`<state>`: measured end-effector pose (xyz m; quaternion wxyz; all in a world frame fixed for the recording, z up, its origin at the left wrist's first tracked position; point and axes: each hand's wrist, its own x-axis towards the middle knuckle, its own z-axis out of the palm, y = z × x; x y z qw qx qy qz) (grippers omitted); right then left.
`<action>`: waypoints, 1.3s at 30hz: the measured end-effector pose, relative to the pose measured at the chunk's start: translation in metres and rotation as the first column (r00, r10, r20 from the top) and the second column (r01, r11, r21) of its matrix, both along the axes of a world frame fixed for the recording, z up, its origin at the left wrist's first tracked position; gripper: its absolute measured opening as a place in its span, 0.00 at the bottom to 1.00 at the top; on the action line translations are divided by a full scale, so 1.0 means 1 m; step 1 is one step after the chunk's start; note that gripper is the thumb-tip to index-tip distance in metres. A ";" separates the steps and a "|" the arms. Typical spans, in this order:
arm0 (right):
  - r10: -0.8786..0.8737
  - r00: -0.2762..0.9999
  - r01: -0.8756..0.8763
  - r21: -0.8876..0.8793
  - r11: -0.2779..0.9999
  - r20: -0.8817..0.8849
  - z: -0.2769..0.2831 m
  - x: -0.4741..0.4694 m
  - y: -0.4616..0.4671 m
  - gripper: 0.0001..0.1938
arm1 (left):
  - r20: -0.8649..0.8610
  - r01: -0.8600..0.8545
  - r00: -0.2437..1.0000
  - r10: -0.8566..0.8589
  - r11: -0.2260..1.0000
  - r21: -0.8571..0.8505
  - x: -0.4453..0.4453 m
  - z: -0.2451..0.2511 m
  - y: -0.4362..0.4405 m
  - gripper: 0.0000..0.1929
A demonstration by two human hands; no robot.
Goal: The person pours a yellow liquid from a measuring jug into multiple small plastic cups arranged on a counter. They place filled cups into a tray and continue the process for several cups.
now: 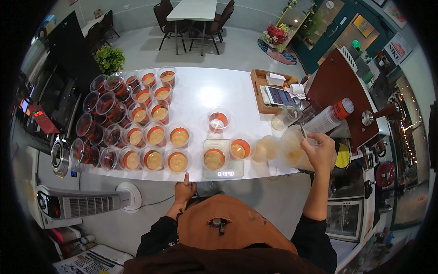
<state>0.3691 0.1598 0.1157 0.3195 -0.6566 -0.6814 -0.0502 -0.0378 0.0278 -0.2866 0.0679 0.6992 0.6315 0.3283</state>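
My right hand (319,150) grips a thin metal utensil handle (302,131) over a translucent pitcher (289,145) that holds a pale liquid. The utensil's lower end is hidden. At the front table edge, my left hand (184,189) holds nothing visible and one finger extends onto the tabletop, just below a clear plastic cup of tan liquid (178,162). A similar cup (214,158) stands on a lit digital scale (224,174). Another filled cup (241,149) is right of it, then a cloudy container (266,149). Behind the scale is a cup (219,120) with paler contents.
Rows of clear plastic cups (155,135) crowd the left of the white table (205,82), some stacked. A wooden tray (255,89) with a tablet, glass jars (286,116) and a large white tube (323,118) stand at right. A tower fan (85,203) is at lower left.
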 end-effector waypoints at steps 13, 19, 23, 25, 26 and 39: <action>-0.003 0.993 0.010 -0.064 0.998 0.116 0.004 -0.011 0.009 0.15 | -0.012 0.023 1.000 -0.023 1.000 0.001 -0.003 -0.009 0.000 0.45; 0.004 0.986 0.012 -0.096 0.995 0.170 0.012 -0.023 0.011 0.14 | -0.002 0.018 1.000 -0.018 1.000 -0.005 -0.003 -0.010 0.000 0.45; 0.052 0.973 -0.035 -0.076 0.996 0.224 0.011 -0.026 0.012 0.14 | -0.012 0.016 1.000 -0.016 1.000 -0.005 -0.002 -0.007 0.000 0.48; 0.078 0.965 -0.059 -0.081 0.995 0.251 0.010 -0.028 0.013 0.13 | -0.014 0.018 1.000 -0.017 0.999 0.028 -0.002 -0.006 0.000 0.49; 0.091 0.960 -0.070 -0.088 0.994 0.264 0.010 -0.030 0.012 0.13 | -0.016 0.019 1.000 -0.018 0.999 0.045 -0.002 -0.005 0.001 0.49; 0.278 0.895 -0.292 -0.012 0.956 0.350 0.000 -0.058 0.009 0.09 | -0.020 -0.003 1.000 0.004 0.998 0.065 0.001 -0.007 0.001 0.45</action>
